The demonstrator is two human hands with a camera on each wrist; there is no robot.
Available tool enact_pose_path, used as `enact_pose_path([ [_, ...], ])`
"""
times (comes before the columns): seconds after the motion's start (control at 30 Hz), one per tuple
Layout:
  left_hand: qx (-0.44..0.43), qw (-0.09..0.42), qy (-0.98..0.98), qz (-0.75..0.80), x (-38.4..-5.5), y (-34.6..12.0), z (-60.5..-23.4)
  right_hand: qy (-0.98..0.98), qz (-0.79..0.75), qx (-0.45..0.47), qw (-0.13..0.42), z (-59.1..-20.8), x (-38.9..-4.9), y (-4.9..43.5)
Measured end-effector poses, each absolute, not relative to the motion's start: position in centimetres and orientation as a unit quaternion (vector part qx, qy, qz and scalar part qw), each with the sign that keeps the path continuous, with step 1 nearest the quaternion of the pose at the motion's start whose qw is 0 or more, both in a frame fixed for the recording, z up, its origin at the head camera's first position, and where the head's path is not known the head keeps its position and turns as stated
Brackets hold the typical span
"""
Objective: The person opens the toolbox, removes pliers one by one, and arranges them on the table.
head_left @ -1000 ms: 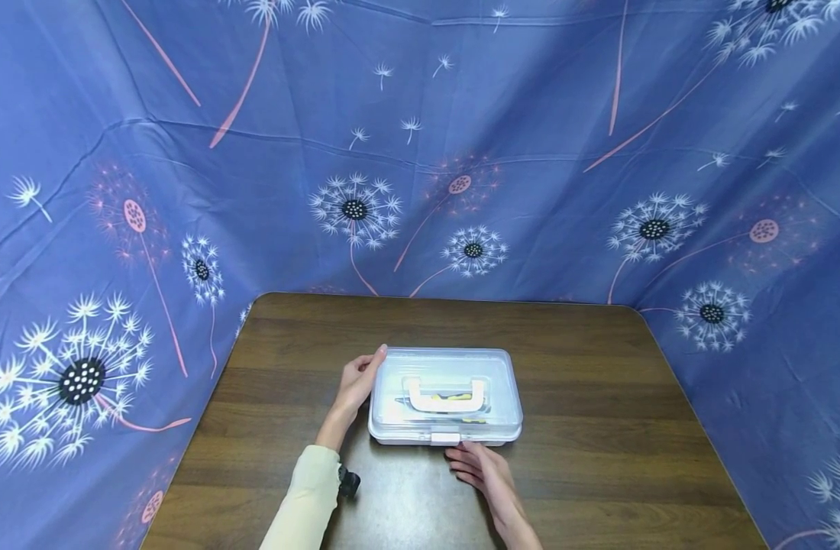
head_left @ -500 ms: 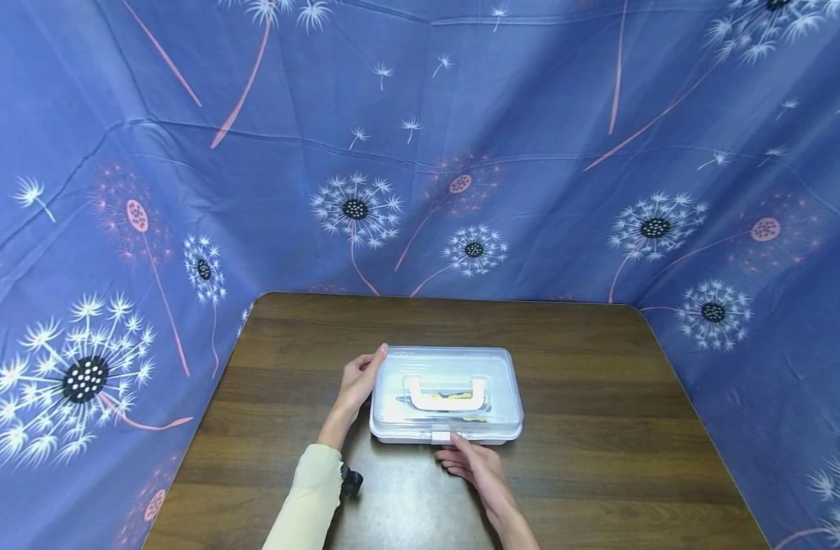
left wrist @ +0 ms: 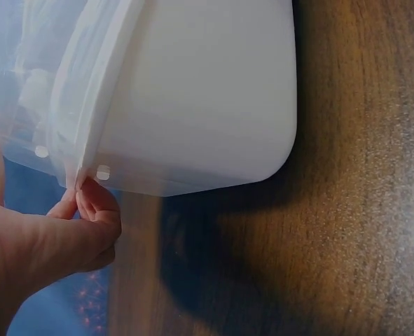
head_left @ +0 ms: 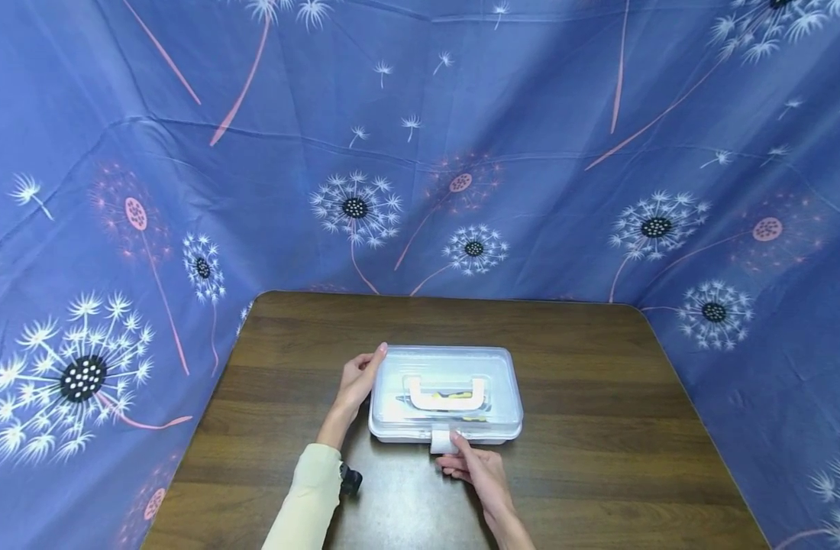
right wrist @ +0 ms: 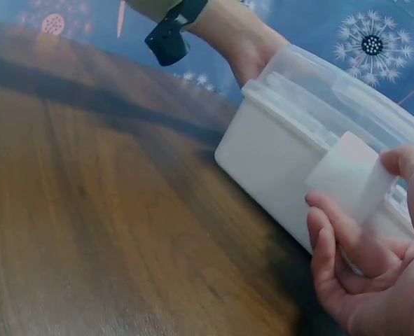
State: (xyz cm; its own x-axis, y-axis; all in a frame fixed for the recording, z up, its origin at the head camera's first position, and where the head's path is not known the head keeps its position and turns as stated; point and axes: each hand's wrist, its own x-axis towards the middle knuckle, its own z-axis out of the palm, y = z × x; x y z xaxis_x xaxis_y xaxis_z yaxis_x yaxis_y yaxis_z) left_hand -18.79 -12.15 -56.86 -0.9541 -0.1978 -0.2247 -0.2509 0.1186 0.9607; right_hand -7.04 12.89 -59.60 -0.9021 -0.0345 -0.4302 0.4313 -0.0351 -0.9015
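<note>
A storage box (head_left: 406, 363) with a clear lid and a white base lies on the table, its lid down. My left hand (head_left: 357, 386) grips its left side, the thumb over the lid's far left corner. From the left wrist, the fingers (left wrist: 101, 210) curl at the rim between lid and base. My right hand (head_left: 482, 473) pinches the white front latch (right wrist: 350, 175) between thumb and fingers; the latch flap stands tilted out from the base. On top lies the white carry handle (head_left: 447, 406). Yellow and dark items (head_left: 453, 396) show blurred through the lid.
The brown wooden table (head_left: 585, 397) spreads around the box. A blue dandelion-print cloth (head_left: 550, 198) hangs behind and along both sides. A black wrist camera (head_left: 350, 481) sits on the left wrist, beside a pale sleeve (head_left: 303, 496).
My right hand has moved slightly left onto the latch, and the latch flap has swung outward from the box's front. My left hand has stayed at the left side.
</note>
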Motion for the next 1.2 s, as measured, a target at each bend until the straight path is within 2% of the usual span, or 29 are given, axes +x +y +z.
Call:
enact_pose_path([
  [0.73,-0.163,0.018,0.746,0.645,-18.8,-12.2,-56.9,0.659,-0.719,0.07,0.209,-60.2,-7.1,14.1],
  [1.0,-0.158,0.021,0.743,0.65,-18.7,-12.3,-56.8,0.692,-0.686,0.016,0.225,-60.8,-6.9,15.6],
  [1.2,-0.153,0.02,0.74,0.655,-18.7,-12.3,-57.0,0.718,-0.658,0.015,0.226,-61.3,-7.1,15.9],
])
